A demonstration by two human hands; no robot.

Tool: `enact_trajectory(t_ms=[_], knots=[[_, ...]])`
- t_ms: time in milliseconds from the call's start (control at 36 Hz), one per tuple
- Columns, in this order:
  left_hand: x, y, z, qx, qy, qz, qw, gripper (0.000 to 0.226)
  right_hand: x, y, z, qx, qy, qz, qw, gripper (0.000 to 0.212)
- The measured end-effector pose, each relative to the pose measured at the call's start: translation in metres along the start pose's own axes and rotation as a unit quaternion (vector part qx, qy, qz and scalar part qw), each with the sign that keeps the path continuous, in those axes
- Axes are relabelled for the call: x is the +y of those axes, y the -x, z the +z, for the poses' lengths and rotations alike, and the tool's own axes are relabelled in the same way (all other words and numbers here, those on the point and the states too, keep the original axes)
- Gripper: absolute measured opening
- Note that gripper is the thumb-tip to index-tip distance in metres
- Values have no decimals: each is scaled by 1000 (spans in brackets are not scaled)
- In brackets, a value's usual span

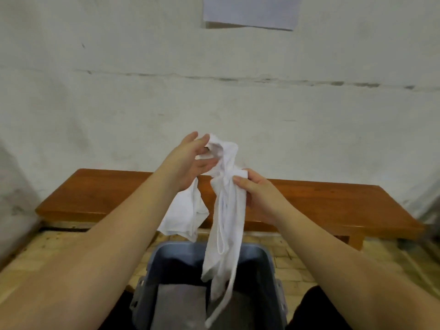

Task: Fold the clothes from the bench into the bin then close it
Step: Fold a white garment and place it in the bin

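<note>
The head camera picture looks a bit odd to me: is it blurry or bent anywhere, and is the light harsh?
Head view: soft, even light with no glare; the left hand and the top of the white garment are slightly blurred; the wide lens bows the bench and stretches the forearms at the lower corners; the bin interior is dim.

Both hands hold a white cloth garment [222, 210] above an open grey plastic bin [266, 263].
The left hand [190, 160] grips its top, the right hand [256, 191] pinches the middle; a brown wooden bench [333, 201] stands behind.

A wooden bench [321, 198] and grey bin [266, 260] stand on the tiled floor [47, 248].
</note>
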State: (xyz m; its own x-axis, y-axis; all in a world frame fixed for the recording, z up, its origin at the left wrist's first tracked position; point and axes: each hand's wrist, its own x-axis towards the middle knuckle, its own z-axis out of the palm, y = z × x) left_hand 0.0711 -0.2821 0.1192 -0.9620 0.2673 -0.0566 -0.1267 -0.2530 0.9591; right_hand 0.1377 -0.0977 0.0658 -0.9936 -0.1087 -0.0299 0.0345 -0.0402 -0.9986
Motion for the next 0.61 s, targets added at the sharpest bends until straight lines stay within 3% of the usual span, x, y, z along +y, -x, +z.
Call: enact_trajectory(t_ms=[111,250,333,444,611], knots=[[-41,33,-4,23,-123,-5,992,64,1,-1,-5,68,-82,-1,994,24],[-97,70,-12,-1,-246,-27,969,77,2,-1,3,77,-183,-14,980,18],[-128,78,-14,-1,-312,-11,950,56,4,-1,8,75,-202,-25,976,24],[-150,80,-25,100,-269,4,958,3,8,-1,11,64,-188,-20,980,36],[-132,65,-41,187,-198,-43,961,17,4,0,-5,91,-163,-30,982,35]])
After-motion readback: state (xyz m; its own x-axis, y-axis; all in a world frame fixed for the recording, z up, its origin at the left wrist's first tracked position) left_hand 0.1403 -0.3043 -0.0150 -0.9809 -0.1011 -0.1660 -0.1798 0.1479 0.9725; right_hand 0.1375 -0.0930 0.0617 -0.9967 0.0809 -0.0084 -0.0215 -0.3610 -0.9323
